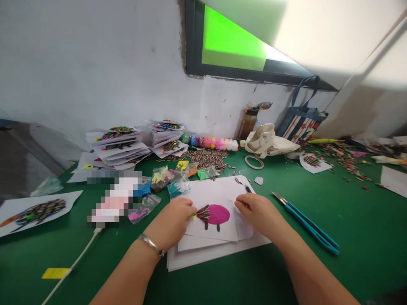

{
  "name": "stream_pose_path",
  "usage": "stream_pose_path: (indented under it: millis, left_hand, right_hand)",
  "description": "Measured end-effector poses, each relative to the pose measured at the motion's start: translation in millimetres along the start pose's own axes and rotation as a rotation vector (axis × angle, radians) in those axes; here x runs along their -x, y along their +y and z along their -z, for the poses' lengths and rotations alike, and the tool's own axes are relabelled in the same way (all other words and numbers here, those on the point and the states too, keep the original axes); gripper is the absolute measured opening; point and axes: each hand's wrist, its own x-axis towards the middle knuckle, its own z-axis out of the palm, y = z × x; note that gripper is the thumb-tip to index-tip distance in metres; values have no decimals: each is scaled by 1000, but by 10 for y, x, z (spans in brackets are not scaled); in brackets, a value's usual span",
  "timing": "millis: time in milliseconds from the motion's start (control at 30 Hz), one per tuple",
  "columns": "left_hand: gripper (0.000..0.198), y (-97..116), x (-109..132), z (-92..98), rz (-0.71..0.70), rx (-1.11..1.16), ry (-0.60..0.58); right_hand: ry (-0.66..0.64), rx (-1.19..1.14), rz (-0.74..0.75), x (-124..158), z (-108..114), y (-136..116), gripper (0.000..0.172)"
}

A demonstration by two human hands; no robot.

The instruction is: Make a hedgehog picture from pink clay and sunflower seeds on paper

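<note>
A white sheet [219,231] lies on a stack of paper on the green table [349,220]. It carries a magenta clay oval [218,214] with striped sunflower seeds stuck along its left end. My left hand [173,222] is curled at the sheet's left edge, fingertips pinched beside the seeds; what they hold is too small to see. My right hand [259,214] rests on the paper's right side with fingers bent, pressing the sheet down. A metal bracelet [151,245] circles my left wrist.
Blue-handled tool [307,224] lies right of the paper. Small clay bags [168,180], a seed pile [206,157], clay pots [210,142], finished picture stacks [119,146], a tape ring [254,162], a bottle [249,120] and bags [302,123] stand behind. A white cable [73,267] runs front left.
</note>
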Motion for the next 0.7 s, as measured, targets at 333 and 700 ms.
stream_pose_path:
  millis: [333,700]
  left_hand:
    - [39,-8,4,-38,6,30,23]
    - [37,-40,17,-32,53,-28,70]
  right_hand:
    - [19,38,-51,-75,-218,-147,15]
    - [3,-74,17,-493,-284,-91,18]
